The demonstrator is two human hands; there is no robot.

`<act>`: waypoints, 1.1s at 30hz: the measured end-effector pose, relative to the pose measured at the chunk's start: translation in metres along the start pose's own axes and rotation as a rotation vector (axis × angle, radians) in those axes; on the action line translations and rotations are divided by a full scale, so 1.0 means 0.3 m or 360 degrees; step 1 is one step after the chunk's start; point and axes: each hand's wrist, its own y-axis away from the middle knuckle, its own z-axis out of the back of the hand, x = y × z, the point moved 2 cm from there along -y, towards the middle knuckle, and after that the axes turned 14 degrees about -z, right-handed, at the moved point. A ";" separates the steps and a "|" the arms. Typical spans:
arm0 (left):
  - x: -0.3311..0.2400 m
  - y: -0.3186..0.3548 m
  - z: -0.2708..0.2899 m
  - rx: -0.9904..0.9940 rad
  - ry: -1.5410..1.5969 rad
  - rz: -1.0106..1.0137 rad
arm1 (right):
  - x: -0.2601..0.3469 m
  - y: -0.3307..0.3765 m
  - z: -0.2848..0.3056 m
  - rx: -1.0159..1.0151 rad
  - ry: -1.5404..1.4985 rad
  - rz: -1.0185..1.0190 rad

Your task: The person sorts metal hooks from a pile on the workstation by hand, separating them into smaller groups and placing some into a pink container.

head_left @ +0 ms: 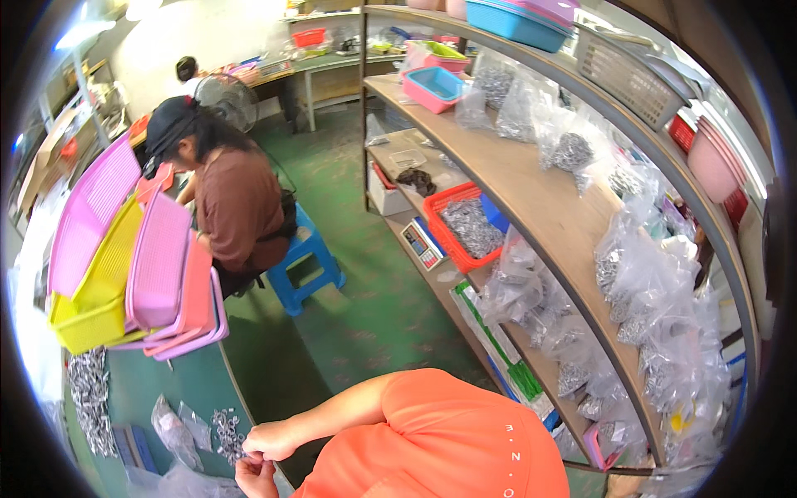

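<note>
Right hand point(267, 440): at the worktop point(195, 390) edge, grip pinched together on small metal parts point(226, 433), just beside their little pile.
Left hand point(256, 477): just below the right hand, grip curled; shut on a part or not, I cannot tell.
Clear bags point(174, 432): left of the pile, lying flat.
Baskets point(133, 266): pink and yellow, stacked tilted, well above the pile.
Co-worker point(232, 203): seated on a blue stool point(305, 264), beyond the baskets.
</note>
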 end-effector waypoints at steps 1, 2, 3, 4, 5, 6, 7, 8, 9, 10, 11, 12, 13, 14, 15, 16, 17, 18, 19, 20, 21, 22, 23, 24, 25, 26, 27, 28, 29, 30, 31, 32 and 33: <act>0.017 0.033 0.015 -0.0098 0.0114 0.0043 | 0.008 -0.013 -0.028 0.0043 0.0038 0.0081; 0.034 0.063 0.032 -0.0195 0.0230 0.0080 | 0.014 -0.025 -0.054 0.0084 0.0075 0.0162; 0.054 0.079 0.048 -0.0186 0.0117 0.0008 | 0.000 -0.039 -0.088 0.0049 0.0095 0.0271; 0.052 0.097 0.048 -0.0184 0.0046 0.0038 | -0.011 -0.043 -0.112 0.0038 0.0068 0.0283; 0.036 0.109 0.054 -0.0177 -0.0022 0.0069 | -0.021 -0.043 -0.129 0.0024 0.0042 0.0293; 0.020 0.132 0.057 -0.0170 -0.0095 0.0115 | -0.027 -0.038 -0.152 0.0016 0.0003 0.0301; 0.014 0.157 0.056 -0.0242 0.0041 0.0152 | 0.005 -0.016 -0.144 0.0104 0.0067 0.0246; 0.020 0.178 0.052 -0.0263 0.0095 0.0179 | -0.010 -0.019 -0.155 0.0109 0.0033 0.0269; 0.029 0.207 0.053 -0.0285 0.0146 0.0211 | -0.034 -0.020 -0.178 0.0116 -0.0008 0.0289; 0.040 0.242 0.057 -0.0329 0.0198 0.0250 | -0.027 -0.015 -0.198 0.0146 -0.0049 0.0312; 0.066 0.216 0.059 -0.0379 0.0206 0.0225 | -0.030 -0.005 -0.205 0.0152 -0.0065 0.0145; 0.061 0.246 0.060 -0.0530 0.0106 0.0265 | -0.029 -0.006 -0.230 0.0206 -0.0279 0.0114; 0.079 0.258 0.065 -0.0474 -0.0039 0.0247 | -0.024 -0.003 -0.219 0.0190 -0.0153 0.0120; 0.051 0.248 0.061 -0.0451 -0.0107 0.0233 | -0.053 -0.003 -0.206 0.0054 -0.0019 0.0248; 0.055 0.258 0.075 -0.0408 -0.0338 0.0186 | -0.060 -0.010 -0.186 -0.0020 0.0103 0.0313; 0.008 0.242 0.087 -0.0370 -0.0416 0.0128 | -0.078 -0.013 -0.156 -0.0033 0.0102 0.0172; 0.009 0.265 0.111 -0.0498 -0.0390 0.0030 | -0.078 -0.039 -0.140 -0.0071 0.0164 0.0176; -0.016 0.293 0.154 -0.0536 -0.0452 -0.0001 | -0.082 -0.063 -0.125 -0.0060 0.0137 0.0146; -0.034 0.334 0.201 -0.0582 -0.0542 -0.0005 | -0.086 -0.069 -0.118 -0.0055 0.0057 0.0087; -0.051 0.384 0.248 -0.0601 -0.0622 -0.0020 | -0.096 -0.084 -0.121 -0.0048 -0.0033 0.0042; -0.063 0.439 0.302 -0.0686 -0.0688 0.0012 | -0.105 -0.099 -0.131 -0.0039 -0.0114 0.0002; -0.081 0.497 0.348 -0.0733 -0.0744 0.0031 | -0.149 -0.113 -0.154 -0.0066 -0.0196 0.0084; -0.077 0.560 0.406 -0.0872 -0.0726 -0.0017 | -0.144 -0.117 -0.188 -0.0098 -0.0193 0.0097; -0.077 0.638 0.442 -0.1009 -0.0719 -0.0052 | -0.141 -0.111 -0.240 -0.0117 -0.0204 0.0104; -0.058 0.711 0.475 -0.1111 -0.0780 -0.0016 | -0.161 -0.104 -0.314 -0.0136 -0.0249 0.0123; -0.022 0.792 0.495 -0.1274 -0.0742 -0.0074 | -0.177 -0.097 -0.394 -0.0162 -0.0296 0.0139; 0.034 0.891 0.510 -0.1386 -0.0704 -0.0062 | -0.180 -0.083 -0.494 -0.0134 -0.0214 0.0205; 0.084 0.990 0.527 -0.1487 -0.0677 -0.0060 | -0.175 -0.065 -0.601 -0.0147 -0.0219 0.0324; 0.123 1.076 0.530 -0.1541 -0.0594 -0.0022 | -0.186 -0.050 -0.711 -0.0185 -0.0161 0.0364; 0.156 1.153 0.521 -0.1617 -0.0516 0.0017 | -0.193 -0.038 -0.815 -0.0207 -0.0100 0.0413; 0.182 1.228 0.520 -0.1612 -0.0651 0.0119 | -0.216 -0.028 -0.917 -0.0274 -0.0152 0.0457; 0.214 1.286 0.514 -0.1650 -0.0689 0.0112 | -0.212 -0.009 -0.992 -0.0319 -0.0174 0.0396; 0.238 1.343 0.492 -0.1636 -0.0876 0.0127 | -0.214 0.005 -1.043 -0.0341 -0.0180 0.0396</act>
